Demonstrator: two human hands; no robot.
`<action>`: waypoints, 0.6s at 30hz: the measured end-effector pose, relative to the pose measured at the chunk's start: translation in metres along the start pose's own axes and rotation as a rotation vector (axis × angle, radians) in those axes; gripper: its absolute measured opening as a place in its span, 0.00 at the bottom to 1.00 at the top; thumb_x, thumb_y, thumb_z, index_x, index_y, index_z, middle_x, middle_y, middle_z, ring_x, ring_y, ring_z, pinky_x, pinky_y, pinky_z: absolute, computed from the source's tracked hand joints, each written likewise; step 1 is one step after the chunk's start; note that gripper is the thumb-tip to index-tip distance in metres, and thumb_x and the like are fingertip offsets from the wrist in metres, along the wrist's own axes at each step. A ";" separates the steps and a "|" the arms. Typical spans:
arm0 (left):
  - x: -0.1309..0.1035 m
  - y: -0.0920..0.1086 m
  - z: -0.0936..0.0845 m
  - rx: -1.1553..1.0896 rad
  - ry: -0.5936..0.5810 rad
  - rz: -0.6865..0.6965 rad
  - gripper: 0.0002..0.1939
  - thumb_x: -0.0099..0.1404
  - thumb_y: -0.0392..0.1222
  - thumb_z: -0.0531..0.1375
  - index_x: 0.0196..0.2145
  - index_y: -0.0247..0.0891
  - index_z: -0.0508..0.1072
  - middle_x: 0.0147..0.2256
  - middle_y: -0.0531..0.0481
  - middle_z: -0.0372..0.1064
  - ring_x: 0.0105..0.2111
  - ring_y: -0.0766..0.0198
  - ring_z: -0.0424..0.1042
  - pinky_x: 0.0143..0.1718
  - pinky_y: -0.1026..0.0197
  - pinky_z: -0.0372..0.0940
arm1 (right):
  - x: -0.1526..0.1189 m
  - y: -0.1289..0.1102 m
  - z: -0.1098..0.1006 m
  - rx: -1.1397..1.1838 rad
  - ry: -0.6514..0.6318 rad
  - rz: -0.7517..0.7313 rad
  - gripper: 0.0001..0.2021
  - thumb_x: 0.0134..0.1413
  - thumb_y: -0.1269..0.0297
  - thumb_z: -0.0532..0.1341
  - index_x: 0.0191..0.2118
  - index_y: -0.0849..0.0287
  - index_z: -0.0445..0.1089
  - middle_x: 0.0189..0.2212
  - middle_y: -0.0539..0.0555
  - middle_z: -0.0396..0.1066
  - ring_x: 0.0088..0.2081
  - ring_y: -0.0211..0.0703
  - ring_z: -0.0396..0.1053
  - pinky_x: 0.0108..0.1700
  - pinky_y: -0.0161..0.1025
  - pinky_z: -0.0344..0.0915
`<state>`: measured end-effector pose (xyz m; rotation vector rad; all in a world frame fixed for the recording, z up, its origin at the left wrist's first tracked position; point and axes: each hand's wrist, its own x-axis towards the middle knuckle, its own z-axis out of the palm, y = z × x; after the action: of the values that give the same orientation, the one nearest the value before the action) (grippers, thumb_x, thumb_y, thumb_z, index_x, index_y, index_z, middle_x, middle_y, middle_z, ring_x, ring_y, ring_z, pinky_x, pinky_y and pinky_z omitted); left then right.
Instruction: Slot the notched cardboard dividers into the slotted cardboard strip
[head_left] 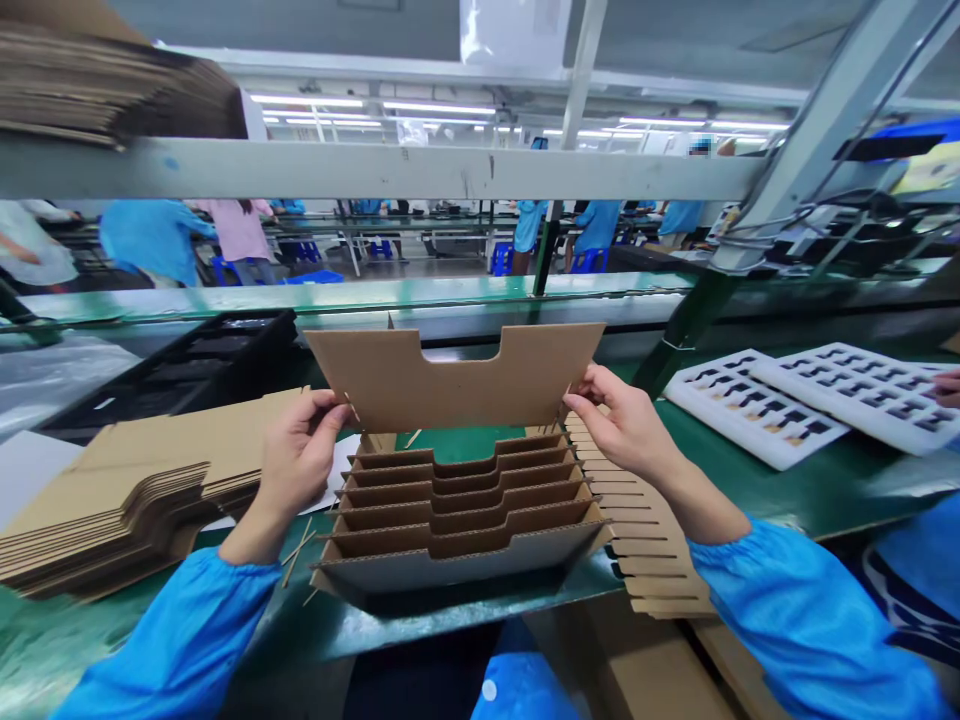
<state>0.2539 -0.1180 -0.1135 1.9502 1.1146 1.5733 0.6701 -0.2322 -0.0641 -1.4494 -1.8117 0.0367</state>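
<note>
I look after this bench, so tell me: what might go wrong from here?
The notched cardboard panel is pinched near its ends by the left hand and right hand, so it might bow or tilt if they move unevenly. The row of dividers stands near the edge of the green table, so a knock could push it off. Loose slivers beside it might get caught underneath.

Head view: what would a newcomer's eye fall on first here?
First, the notched cardboard sheet at the centre, held upright between the left hand and right hand. Just below it, a row of upright cardboard dividers stands on the green table. A thick cardboard stack lies to the left, with white trays on the right.
</note>
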 end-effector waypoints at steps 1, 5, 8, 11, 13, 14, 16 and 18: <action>-0.001 -0.003 0.001 -0.010 -0.018 -0.011 0.09 0.73 0.48 0.65 0.43 0.41 0.80 0.38 0.49 0.82 0.37 0.57 0.80 0.42 0.56 0.75 | -0.001 0.002 0.000 0.005 -0.012 0.005 0.14 0.75 0.56 0.60 0.58 0.55 0.73 0.47 0.55 0.81 0.45 0.48 0.78 0.51 0.44 0.74; -0.008 -0.014 0.004 -0.031 -0.058 -0.057 0.11 0.72 0.49 0.65 0.43 0.40 0.80 0.38 0.47 0.82 0.37 0.56 0.80 0.42 0.56 0.75 | -0.010 0.011 0.002 -0.011 -0.046 -0.001 0.15 0.75 0.52 0.61 0.56 0.54 0.75 0.47 0.56 0.82 0.46 0.51 0.80 0.50 0.45 0.76; -0.010 -0.016 0.004 -0.043 -0.073 -0.068 0.12 0.72 0.51 0.65 0.41 0.39 0.80 0.37 0.47 0.81 0.37 0.57 0.79 0.42 0.56 0.74 | -0.017 0.021 0.005 -0.075 -0.042 0.005 0.12 0.73 0.51 0.63 0.48 0.54 0.77 0.44 0.58 0.82 0.43 0.53 0.81 0.45 0.43 0.76; -0.009 -0.014 0.003 -0.058 -0.089 -0.086 0.12 0.70 0.51 0.66 0.39 0.39 0.80 0.36 0.47 0.80 0.36 0.57 0.78 0.40 0.57 0.73 | -0.019 0.029 0.011 -0.057 -0.001 0.029 0.13 0.72 0.50 0.64 0.48 0.53 0.76 0.44 0.59 0.82 0.42 0.52 0.81 0.42 0.41 0.76; -0.010 -0.014 0.003 -0.087 -0.109 -0.103 0.13 0.70 0.53 0.67 0.39 0.39 0.80 0.36 0.47 0.81 0.36 0.57 0.78 0.41 0.57 0.73 | -0.019 0.031 0.014 -0.027 0.004 0.051 0.16 0.71 0.45 0.64 0.47 0.53 0.75 0.42 0.59 0.82 0.39 0.51 0.80 0.40 0.41 0.75; -0.010 -0.015 0.003 -0.105 -0.124 -0.112 0.14 0.69 0.54 0.67 0.39 0.39 0.80 0.36 0.47 0.81 0.37 0.56 0.78 0.42 0.56 0.73 | -0.018 0.031 0.015 -0.016 -0.001 0.063 0.19 0.70 0.41 0.64 0.45 0.54 0.75 0.41 0.59 0.81 0.38 0.50 0.79 0.39 0.41 0.74; -0.012 -0.020 0.005 -0.137 -0.156 -0.131 0.15 0.69 0.55 0.67 0.39 0.39 0.80 0.37 0.46 0.81 0.38 0.56 0.78 0.43 0.56 0.73 | -0.017 0.031 0.016 0.003 -0.019 0.075 0.25 0.68 0.35 0.63 0.41 0.54 0.75 0.37 0.59 0.80 0.36 0.50 0.77 0.37 0.42 0.73; -0.015 -0.026 0.008 -0.158 -0.181 -0.156 0.16 0.68 0.55 0.68 0.39 0.39 0.79 0.38 0.45 0.80 0.39 0.55 0.78 0.44 0.56 0.73 | -0.016 0.034 0.018 0.010 -0.044 0.079 0.28 0.67 0.31 0.61 0.40 0.55 0.75 0.36 0.59 0.79 0.35 0.51 0.77 0.36 0.43 0.73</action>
<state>0.2518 -0.1123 -0.1437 1.8141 1.0104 1.3323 0.6876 -0.2264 -0.1017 -1.5237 -1.7863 0.1177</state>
